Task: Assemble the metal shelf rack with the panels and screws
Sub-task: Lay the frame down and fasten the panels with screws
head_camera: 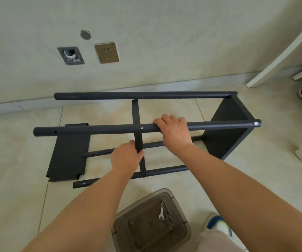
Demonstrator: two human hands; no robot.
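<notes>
head view: i see the rack frame [164,128] lying on its side on the tiled floor [255,179], near the wall. four dark round posts counted: far top post [143,95], near top post [95,129], and two lower posts [157,144] [164,170] down at the floor. one panel [226,131] is fitted at the right end, one panel [137,135] sits mid-frame edge-on to me, one loose panel [68,155] lies flat on the floor at the left under the post ends. two screw heads visible on the near top post, one at the middle [142,128], one at the right end [256,123].

right hand [173,131] is wrapped over the near top post, fingers curled round it, just right of the mid panel. left hand [126,157] grips the mid panel's near edge between thumb and fingers.

one translucent plastic bin [151,222] close to me on the floor, holding loose screws [168,218] and a small wrench [162,212]; exact screw count i can't tell. one wall socket [106,52] on the wall behind.
</notes>
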